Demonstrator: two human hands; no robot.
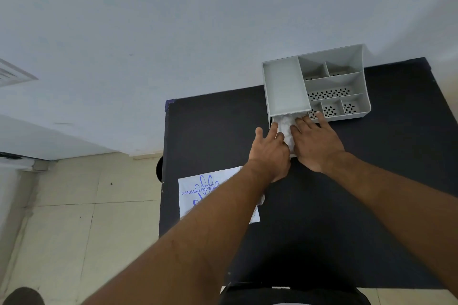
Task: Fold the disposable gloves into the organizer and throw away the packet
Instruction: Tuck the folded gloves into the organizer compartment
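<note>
A grey plastic organizer [285, 86] with several compartments stands at the far side of the black table [371, 193]. Its lower drawer is pulled out toward me, and a bundle of clear white disposable gloves [287, 129] lies in it. My left hand [269, 153] presses on the bundle's left side. My right hand [313, 142] presses flat on its right side, fingers reaching to the organizer's front. The white glove packet [198, 195] with blue print lies flat near the table's left edge, partly under my left forearm.
The table backs onto a pale wall [198, 32]. Tiled floor [86, 218] lies to the left of the table's left edge. A dark round shape [159, 168] shows just beyond that edge. The organizer's small right compartments have perforated bottoms.
</note>
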